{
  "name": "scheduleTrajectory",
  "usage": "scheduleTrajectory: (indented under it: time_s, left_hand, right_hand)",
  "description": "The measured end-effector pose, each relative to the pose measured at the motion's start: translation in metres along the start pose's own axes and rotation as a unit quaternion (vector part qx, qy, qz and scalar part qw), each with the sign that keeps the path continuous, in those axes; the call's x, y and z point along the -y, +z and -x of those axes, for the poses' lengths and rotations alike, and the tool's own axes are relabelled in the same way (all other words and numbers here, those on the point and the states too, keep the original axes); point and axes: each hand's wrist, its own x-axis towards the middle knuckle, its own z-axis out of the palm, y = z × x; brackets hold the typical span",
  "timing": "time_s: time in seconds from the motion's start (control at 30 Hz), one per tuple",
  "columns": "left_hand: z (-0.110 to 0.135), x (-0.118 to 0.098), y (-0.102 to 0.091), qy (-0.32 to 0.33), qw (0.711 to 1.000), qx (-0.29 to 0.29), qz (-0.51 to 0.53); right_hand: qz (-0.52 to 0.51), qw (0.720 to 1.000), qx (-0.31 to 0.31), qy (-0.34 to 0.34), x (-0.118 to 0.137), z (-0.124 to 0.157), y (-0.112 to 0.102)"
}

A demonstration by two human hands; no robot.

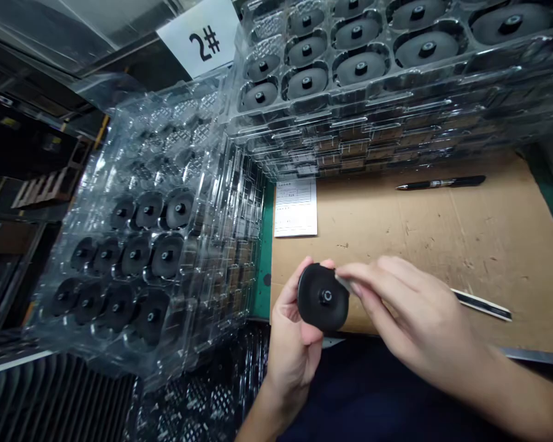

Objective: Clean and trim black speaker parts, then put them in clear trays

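Note:
My left hand [291,334] is closed round a black round part [322,298] with a small hub in its middle, held above the near edge of the cardboard sheet [442,233]. My right hand [405,307] reaches in from the right, its fingers pressed together at the part's upper right rim, pinching a thin whitish strip [343,281] against it. A clear plastic tray [133,245] at the left holds several of the same black parts in its nearer pockets; its farther pockets look empty.
A tall stack of clear trays [396,92] filled with black parts stands at the back. On the cardboard lie a black pen [442,182], a white paper slip [295,207] and a black-and-white flat tool [482,305]. A card marked "2#" [203,40] stands behind the left tray.

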Motion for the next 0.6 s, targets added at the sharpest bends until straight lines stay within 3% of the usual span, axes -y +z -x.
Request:
scheduleTrajectory:
  time_s: [0.07,0.17,0.23,0.3,0.37,0.43,0.47,0.53,0.6]
  left_hand:
    - [-0.002,0.002,0.001,0.018,1.0,-0.008,0.01]
    - [-0.003,0.0,0.001,0.001,1.0,-0.011,0.006]
    - [-0.002,0.0,0.0,-0.025,1.0,-0.01,-0.007]
    - [0.0,0.002,-0.002,-0.045,0.999,-0.016,-0.005]
    - [0.002,0.005,-0.004,-0.072,0.997,-0.004,0.025]
    - [0.004,0.009,-0.007,-0.094,0.993,0.022,0.062]
    - [0.004,0.009,-0.009,-0.103,0.992,0.032,0.072]
    - [0.005,0.009,-0.011,-0.13,0.987,0.046,0.079]
    - [0.006,0.006,-0.013,-0.162,0.981,0.056,0.087]
  right_hand:
    - [0.028,0.998,-0.037,-0.043,-0.004,-0.009,-0.001]
    - [-0.065,0.988,-0.032,-0.133,-0.01,-0.02,0.004]
    - [-0.124,0.988,-0.022,-0.088,-0.012,-0.023,0.009]
    - [-0.114,0.992,-0.025,-0.045,-0.011,-0.023,0.012]
    - [-0.099,0.991,-0.01,-0.087,-0.01,-0.024,0.014]
    - [-0.136,0.979,0.039,-0.146,-0.012,-0.027,0.012]
    - [-0.16,0.975,0.059,-0.144,-0.016,-0.028,0.011]
    - [-0.17,0.982,0.055,-0.067,-0.028,-0.026,0.009]
    - [-0.138,0.988,0.038,0.055,-0.041,-0.017,0.011]
